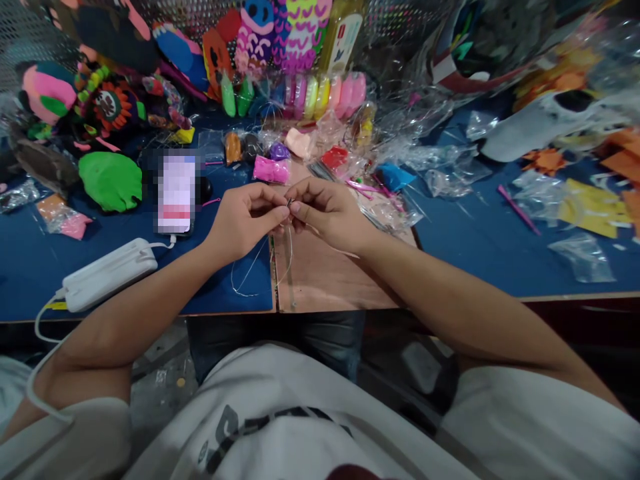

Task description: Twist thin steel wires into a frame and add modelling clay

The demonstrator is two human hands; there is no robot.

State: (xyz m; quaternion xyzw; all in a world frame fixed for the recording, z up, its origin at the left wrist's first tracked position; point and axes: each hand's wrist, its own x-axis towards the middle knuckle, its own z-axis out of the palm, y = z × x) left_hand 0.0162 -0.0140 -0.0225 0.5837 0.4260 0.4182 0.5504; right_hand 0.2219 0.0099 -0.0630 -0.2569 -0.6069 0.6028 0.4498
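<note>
My left hand (pixel 250 217) and my right hand (pixel 330 212) meet fingertip to fingertip above the front of the table, each with thumb and index finger pinched together. Between the fingertips is a tiny dark, thin piece (pixel 290 201), too small to make out clearly. A thin pale thread (pixel 291 257) hangs from the fingers in a loose loop over the blue surface and the wooden board (pixel 320 283). Just behind my hands lies a bright pink packet (pixel 271 170).
On the left are a phone (pixel 176 190), a white power bank (pixel 110 273) with a cable and a green clay lump (pixel 111 180). Clay packets, plastic wrappers and colourful figures fill the back. A purple stick (pixel 519 210) and a yellow sheet (pixel 595 208) lie right.
</note>
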